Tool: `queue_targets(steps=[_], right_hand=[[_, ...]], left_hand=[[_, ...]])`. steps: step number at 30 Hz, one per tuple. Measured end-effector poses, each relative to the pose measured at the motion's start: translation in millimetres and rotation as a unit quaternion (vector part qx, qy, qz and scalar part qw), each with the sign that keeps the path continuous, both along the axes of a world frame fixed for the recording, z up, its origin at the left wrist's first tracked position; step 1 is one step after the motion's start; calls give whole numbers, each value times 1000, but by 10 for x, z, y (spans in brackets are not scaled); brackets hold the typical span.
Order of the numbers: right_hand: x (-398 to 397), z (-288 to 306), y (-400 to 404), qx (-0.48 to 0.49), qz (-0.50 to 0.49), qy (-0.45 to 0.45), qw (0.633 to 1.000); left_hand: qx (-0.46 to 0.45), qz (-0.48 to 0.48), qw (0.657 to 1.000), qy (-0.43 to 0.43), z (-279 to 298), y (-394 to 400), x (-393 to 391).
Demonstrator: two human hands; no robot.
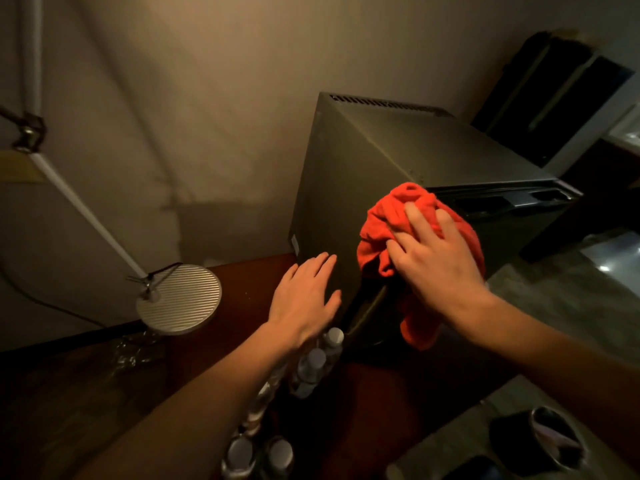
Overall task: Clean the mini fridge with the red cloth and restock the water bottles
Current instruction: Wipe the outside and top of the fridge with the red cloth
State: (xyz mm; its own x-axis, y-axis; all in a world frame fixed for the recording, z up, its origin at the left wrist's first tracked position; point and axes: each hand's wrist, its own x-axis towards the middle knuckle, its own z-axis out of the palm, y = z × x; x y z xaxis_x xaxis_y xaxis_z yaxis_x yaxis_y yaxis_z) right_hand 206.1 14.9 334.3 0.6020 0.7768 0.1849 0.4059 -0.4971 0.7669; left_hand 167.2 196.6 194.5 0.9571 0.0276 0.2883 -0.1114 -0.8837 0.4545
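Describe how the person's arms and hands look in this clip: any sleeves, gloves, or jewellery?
Both forearms are bare as far as the view shows; no sleeves reach into view. The left hand and the right hand wear no gloves. No watch, bracelet or ring shows on the wrists or fingers, though the light is dim. Fingernails look short and unpainted.

left hand (pixel 304 299): flat, fingers straight | right hand (pixel 436 261): fingers spread, pressing down | both arms extended

Dim warm light — deep shadows below, soft blur, wide-angle bending at the edges.
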Motion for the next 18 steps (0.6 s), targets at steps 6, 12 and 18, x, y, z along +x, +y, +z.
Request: queue_targets(steps=[6, 12, 18], right_hand=[[142, -694, 61, -107, 9, 75, 991], [187, -1580, 40, -185, 18, 210, 960], [188, -2148, 9, -255, 49, 224, 939]], left_hand=[[3, 15, 1000, 18, -196, 9, -10], [-1, 33, 999, 26, -458, -65, 21], [8, 65, 997, 34, -665, -42, 37]])
